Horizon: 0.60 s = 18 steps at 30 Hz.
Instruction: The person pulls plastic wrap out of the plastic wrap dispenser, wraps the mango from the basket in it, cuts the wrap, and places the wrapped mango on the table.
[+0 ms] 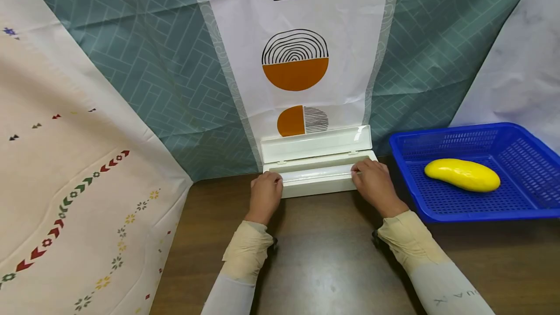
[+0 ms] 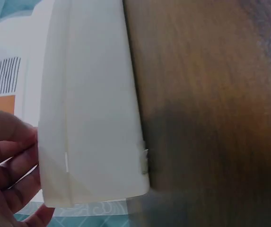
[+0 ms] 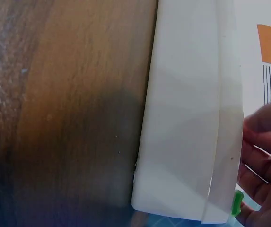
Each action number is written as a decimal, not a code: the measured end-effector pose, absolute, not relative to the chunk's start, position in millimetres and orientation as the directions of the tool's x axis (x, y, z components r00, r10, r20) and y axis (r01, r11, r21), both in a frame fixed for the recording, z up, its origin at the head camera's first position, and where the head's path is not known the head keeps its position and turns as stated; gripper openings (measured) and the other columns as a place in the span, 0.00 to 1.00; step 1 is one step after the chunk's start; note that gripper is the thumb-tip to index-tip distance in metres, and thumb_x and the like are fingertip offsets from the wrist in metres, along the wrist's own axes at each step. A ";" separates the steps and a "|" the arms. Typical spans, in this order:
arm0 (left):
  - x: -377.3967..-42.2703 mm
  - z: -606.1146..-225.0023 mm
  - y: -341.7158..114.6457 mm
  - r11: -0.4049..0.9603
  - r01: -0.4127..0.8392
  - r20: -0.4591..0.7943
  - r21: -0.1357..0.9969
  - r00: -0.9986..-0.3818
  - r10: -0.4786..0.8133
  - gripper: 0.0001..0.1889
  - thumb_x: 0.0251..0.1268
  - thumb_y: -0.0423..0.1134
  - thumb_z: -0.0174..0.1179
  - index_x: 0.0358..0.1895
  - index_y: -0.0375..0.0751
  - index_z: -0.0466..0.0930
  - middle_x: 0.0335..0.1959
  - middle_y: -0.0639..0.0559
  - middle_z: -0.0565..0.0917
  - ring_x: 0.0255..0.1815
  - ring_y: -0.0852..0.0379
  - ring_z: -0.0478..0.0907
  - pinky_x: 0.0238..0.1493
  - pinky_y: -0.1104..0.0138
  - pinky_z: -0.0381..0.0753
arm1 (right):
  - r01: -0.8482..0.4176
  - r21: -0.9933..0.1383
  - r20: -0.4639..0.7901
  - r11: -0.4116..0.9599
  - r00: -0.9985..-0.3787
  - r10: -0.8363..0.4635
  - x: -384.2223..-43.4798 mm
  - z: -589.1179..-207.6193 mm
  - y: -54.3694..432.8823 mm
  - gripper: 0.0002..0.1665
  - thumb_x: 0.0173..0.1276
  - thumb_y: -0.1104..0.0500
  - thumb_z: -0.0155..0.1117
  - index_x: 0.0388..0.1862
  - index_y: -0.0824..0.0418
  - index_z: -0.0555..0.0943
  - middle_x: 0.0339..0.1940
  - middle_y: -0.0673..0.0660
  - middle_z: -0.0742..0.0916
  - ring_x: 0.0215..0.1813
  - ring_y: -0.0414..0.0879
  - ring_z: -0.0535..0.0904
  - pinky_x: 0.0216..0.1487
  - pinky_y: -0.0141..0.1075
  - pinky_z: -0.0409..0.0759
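A long white plastic wrap dispenser (image 1: 319, 187) lies on the table with its hinged lid (image 1: 317, 144) raised at the back. Inside it a roll of clear plastic wrap (image 1: 317, 174) runs lengthwise. At the left end, my left hand (image 1: 267, 191) pinches the wrap's edge between thumb and curled fingers. My right hand (image 1: 375, 182) does the same at the right end. Both wrist views show the dispenser's front wall (image 2: 100, 104) hiding the fingertips in part. A small green piece (image 3: 237, 203) shows by the right hand's fingers at the dispenser's end.
To the right stands a blue plastic basket (image 1: 420, 208) holding a yellow, curved, squash-like object (image 1: 462, 175). Patterned cloth (image 1: 166, 62) hangs close behind the dispenser, and an embroidered white cloth (image 1: 87, 159) borders the left side. Brown wooden table (image 1: 319, 256) stretches in front.
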State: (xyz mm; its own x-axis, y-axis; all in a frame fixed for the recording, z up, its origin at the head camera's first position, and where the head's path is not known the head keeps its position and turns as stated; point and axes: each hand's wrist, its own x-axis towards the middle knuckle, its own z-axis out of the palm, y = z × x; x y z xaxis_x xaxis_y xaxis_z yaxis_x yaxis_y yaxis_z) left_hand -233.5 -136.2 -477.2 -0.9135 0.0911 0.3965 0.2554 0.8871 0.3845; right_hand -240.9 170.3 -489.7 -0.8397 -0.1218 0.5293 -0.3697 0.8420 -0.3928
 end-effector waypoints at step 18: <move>-240.6 -468.1 -147.4 0.845 0.262 0.199 0.466 -0.962 0.189 0.10 0.72 0.42 0.60 0.46 0.46 0.91 0.47 0.50 0.87 0.57 0.45 0.80 0.54 0.46 0.72 | -0.348 -0.443 0.410 0.826 -0.898 -0.158 -240.8 -486.3 176.0 0.11 0.70 0.58 0.64 0.42 0.63 0.87 0.40 0.60 0.85 0.52 0.63 0.81 0.65 0.60 0.64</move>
State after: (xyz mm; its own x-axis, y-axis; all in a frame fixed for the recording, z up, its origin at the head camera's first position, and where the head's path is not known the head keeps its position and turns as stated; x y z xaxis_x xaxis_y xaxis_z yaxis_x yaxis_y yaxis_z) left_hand -240.6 -147.4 -468.1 -0.9617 0.1888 0.1989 0.2623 0.8451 0.4658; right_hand -240.8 176.0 -486.3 -0.8982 -0.1585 0.4099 -0.3480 0.8262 -0.4431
